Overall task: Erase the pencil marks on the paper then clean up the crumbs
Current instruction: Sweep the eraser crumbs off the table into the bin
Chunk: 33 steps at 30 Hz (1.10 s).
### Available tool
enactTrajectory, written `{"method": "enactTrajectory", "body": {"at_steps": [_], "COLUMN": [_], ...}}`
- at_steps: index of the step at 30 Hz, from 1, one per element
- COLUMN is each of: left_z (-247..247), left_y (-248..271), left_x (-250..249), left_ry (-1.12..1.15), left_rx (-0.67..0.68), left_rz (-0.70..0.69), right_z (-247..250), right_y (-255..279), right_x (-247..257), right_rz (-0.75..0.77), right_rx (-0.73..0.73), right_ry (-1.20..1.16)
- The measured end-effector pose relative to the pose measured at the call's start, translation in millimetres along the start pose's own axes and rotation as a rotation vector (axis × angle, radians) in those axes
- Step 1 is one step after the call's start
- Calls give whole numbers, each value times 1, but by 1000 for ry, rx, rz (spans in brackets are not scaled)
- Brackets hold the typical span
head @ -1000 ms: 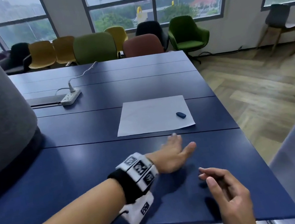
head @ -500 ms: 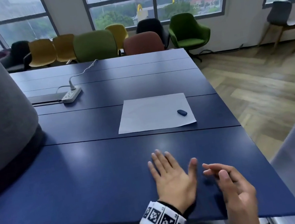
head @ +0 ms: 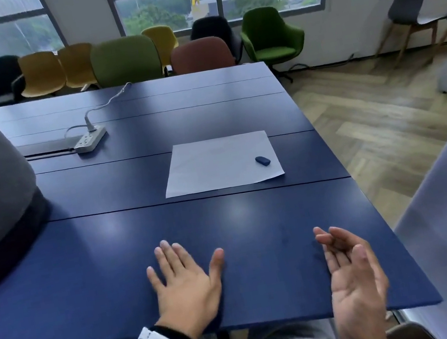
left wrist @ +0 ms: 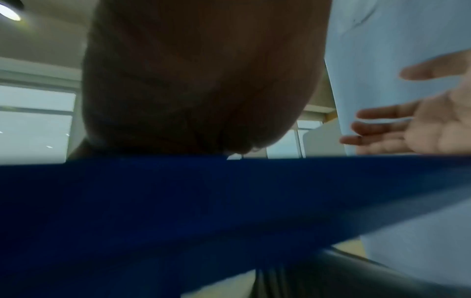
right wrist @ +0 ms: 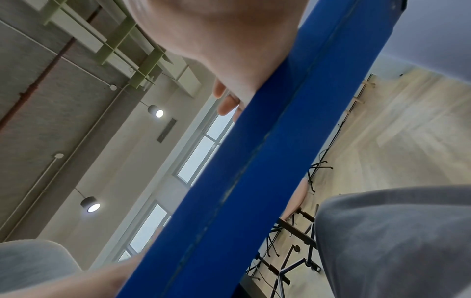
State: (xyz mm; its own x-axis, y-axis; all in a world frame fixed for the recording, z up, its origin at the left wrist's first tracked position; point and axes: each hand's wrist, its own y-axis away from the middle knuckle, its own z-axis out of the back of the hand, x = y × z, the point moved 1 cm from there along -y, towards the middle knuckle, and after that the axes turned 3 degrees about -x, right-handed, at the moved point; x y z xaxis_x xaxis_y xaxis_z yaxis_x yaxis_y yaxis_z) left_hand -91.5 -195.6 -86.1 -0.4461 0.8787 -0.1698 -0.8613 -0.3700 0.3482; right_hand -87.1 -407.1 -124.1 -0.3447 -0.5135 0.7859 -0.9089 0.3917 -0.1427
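Overhead, my left hand (head: pixel 188 287) lies flat on the blue table (head: pixel 255 223), fingers straight. My right hand (head: pixel 351 275) hovers palm-up by the near edge, fingers loosely parted, holding nothing. Well ahead, the eraser (head: pixel 263 160) sits on the paper (head: pixel 215 164). My left wrist view catches that empty right palm (left wrist: pixel 428 125). My right wrist view shows the table's edge (right wrist: pixel 254 161).

eraser (head: pixel 263 160) on paper (head: pixel 221 163) — hands nearer

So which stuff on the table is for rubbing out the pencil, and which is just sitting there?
For the job: paper; eraser lying on it; both empty hands, left, right.
Just there: power strip; the chairs behind the table.
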Motion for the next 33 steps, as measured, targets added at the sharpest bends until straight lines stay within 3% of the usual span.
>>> {"method": "enactTrajectory", "body": {"at_steps": [3,7,8,9,10,12,14,15,16,18,19,21,23,25,33], "left_z": [-27,-64,-56,-45,-34,-17,4,15,22,35,40,43,40,38,6], "left_y": [1,-3,4,8,19,24,19,13,5,-19,-33,-60,-76,-82,-69], "left_x": [-24,-93,-112,-131,-142,-157,-149,-139,-129,-104,-91,-70,-57,-51,-74], "left_ry": [-32,63,63,111,188,442,762,833,817,698,602,316,71,-35,-210], "left_rx": [91,68,266,158,183,356,353,335,280,152,94,64,121,131,117], "left_rz": [-38,-412,-485,-541,-568,-592,-503,-485,-492,-493,-483,-442,-407,-428,-450], "right_z": [-2,-1,-1,0,0,2,3,2,-3,-13,-20,-35,-44,-43,-4], "right_y": [1,-1,-1,0,0,-1,-3,-2,0,12,19,32,33,27,-6], "right_x": [0,0,0,0,0,1,1,0,-3,-16,-24,-34,-42,-42,-12], "right_rz": [5,47,65,79,89,115,125,131,164,376,481,529,577,563,207], "right_rx": [3,-35,-56,-77,-97,-120,-62,36,183,518,652,828,852,818,692], "right_ry": [-14,-35,-43,-50,-57,-19,149,338,601,1157,1354,1575,1680,1748,1888]}}
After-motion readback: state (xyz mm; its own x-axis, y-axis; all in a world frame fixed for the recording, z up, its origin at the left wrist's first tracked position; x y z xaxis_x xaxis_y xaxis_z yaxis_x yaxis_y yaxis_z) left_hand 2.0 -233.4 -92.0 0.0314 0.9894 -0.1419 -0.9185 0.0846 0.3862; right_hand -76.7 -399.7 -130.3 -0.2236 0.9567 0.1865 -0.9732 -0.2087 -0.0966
